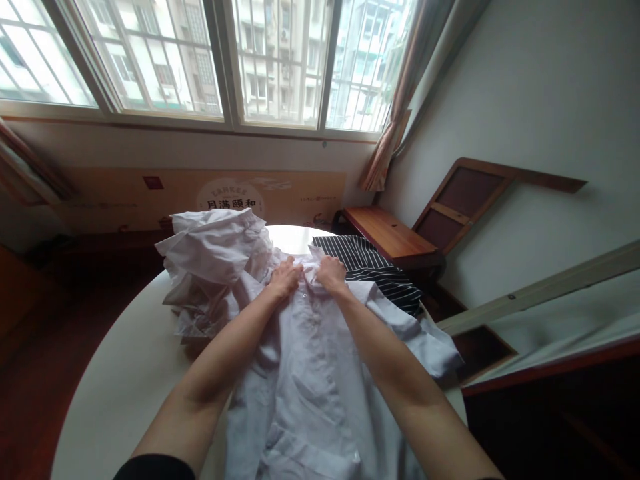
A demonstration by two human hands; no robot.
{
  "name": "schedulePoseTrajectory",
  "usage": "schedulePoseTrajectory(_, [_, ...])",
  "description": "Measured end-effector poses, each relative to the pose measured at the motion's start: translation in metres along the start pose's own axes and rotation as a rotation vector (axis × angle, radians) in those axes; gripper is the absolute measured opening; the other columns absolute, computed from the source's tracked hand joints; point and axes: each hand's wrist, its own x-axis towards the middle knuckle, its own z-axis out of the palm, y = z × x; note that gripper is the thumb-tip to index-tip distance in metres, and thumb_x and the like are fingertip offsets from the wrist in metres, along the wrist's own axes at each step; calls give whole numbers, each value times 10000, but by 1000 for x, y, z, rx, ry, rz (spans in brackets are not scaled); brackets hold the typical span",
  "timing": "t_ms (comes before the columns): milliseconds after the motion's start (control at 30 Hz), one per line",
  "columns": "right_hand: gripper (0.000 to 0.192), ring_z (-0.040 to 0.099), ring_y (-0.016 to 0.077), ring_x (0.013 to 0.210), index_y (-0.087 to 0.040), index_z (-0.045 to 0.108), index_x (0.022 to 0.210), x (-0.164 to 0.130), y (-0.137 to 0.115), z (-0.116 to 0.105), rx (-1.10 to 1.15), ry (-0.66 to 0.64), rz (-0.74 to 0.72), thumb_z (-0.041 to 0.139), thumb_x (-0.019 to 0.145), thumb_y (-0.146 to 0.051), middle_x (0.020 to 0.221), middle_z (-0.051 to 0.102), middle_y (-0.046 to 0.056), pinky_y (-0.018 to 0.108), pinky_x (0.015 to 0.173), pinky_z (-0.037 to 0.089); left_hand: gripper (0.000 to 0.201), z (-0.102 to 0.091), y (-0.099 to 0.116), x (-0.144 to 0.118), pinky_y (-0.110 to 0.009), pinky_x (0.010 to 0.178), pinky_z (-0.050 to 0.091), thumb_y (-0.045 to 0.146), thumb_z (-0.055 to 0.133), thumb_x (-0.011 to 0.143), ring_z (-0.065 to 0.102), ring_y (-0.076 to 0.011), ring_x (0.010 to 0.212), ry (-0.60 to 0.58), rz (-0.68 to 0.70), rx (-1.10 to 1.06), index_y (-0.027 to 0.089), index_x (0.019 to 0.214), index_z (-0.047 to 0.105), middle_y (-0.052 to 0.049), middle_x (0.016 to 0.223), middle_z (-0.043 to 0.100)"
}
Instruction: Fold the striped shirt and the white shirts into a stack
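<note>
A white button-up shirt (313, 373) lies spread on the table, its collar at the far end and its button front facing up. My left hand (287, 277) is closed on the left side of the collar. On the collar's other side, my right hand (331, 272) grips the fabric with curled fingers. One sleeve of the shirt stretches out to the right, over the table's edge. Beside my left forearm rises a heap of crumpled white garments (215, 253). Black-and-white striped cloth (367, 263) lies beyond my right hand, partly under the shirt.
The round white table (115, 373) carries all the clothes. Behind it stand a wooden bench (387, 230) and a printed board (290, 190) below barred windows. A wooden chair-like frame (463, 193) leans by the right wall, and a pale rail (540, 287) runs along the right.
</note>
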Motion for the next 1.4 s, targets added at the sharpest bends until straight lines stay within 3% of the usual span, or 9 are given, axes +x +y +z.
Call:
schedulePoseTrajectory(133, [171, 644, 220, 794, -186, 708, 796, 0, 10, -17, 294, 205, -21, 546, 799, -238, 822, 711, 89, 284, 688, 433, 233, -12, -4, 3, -301, 821, 452, 175, 491, 847, 541, -227, 1010, 106, 54, 66, 183, 1006, 662, -118, 1164, 544])
schedulePoseTrajectory(267, [251, 600, 169, 641, -179, 671, 704, -2, 1, -29, 615, 259, -125, 552, 809, -374, 676, 678, 33, 252, 601, 390, 206, -36, -6, 2, -328, 769, 466, 215, 510, 849, 605, -244, 919, 105, 7, 45, 184, 906, 706, -127, 1025, 621])
schedulePoseTrajectory(433, [201, 576, 167, 649, -180, 656, 728, -10, -19, -19, 666, 344, -179, 571, 779, -356, 702, 667, 37, 263, 626, 376, 179, -60, -9, 2, -321, 712, 473, 312, 568, 837, 645, -251, 846, 157, -42, -123, 210, 908, 696, -106, 885, 683])
schedulePoseTrajectory(667, [256, 497, 119, 534, -180, 565, 643, -20, -23, 23, 1250, 65, -116, 581, 737, -418, 600, 577, -5, 242, 531, 380, 205, -38, -17, -7, -191, 436, 418, 346, 493, 890, 564, -103, 422, 216, -112, -735, 157, 871, 571, -21, 645, 645])
schedulePoseTrajectory(833, [233, 569, 127, 605, -172, 602, 742, -21, -23, 29, 1598, -144, -36, 698, 606, -335, 696, 639, 6, 253, 596, 449, 142, -26, -18, -14, -184, 493, 459, 285, 581, 828, 644, -120, 560, 352, -78, -892, 149, 790, 568, -41, 728, 674])
schedulePoseTrajectory(933, [233, 563, 128, 585, -159, 614, 758, -21, -21, 23, 1554, -109, 2, 685, 615, -328, 692, 640, 11, 252, 582, 451, 139, -31, -17, -15, -210, 595, 490, 278, 568, 838, 660, -132, 642, 351, -73, -822, 152, 811, 619, -41, 725, 687])
schedulePoseTrajectory(1167, [204, 571, 164, 672, -166, 626, 800, -36, -27, -2, 911, 467, -109, 547, 785, -353, 770, 654, 52, 278, 679, 441, 246, -47, -3, -24, -325, 782, 456, 319, 498, 887, 658, -238, 856, 299, -166, -138, 150, 953, 665, -132, 895, 702])
schedulePoseTrajectory(1267, [159, 571, 169, 666, -180, 643, 753, -44, -34, 0, 684, 401, -263, 547, 780, -305, 737, 658, 43, 273, 691, 422, 263, -48, -4, -25, -304, 773, 448, 342, 500, 884, 653, -231, 862, 255, -133, -119, 163, 968, 674, -121, 898, 703])
schedulePoseTrajectory(1400, [155, 580, 170, 625, -182, 679, 742, -43, -34, 10, 646, 299, -231, 567, 751, -290, 686, 672, 32, 265, 652, 406, 197, -48, -13, -25, -264, 738, 443, 282, 528, 863, 649, -202, 844, 243, -8, -257, 181, 893, 694, -81, 879, 713])
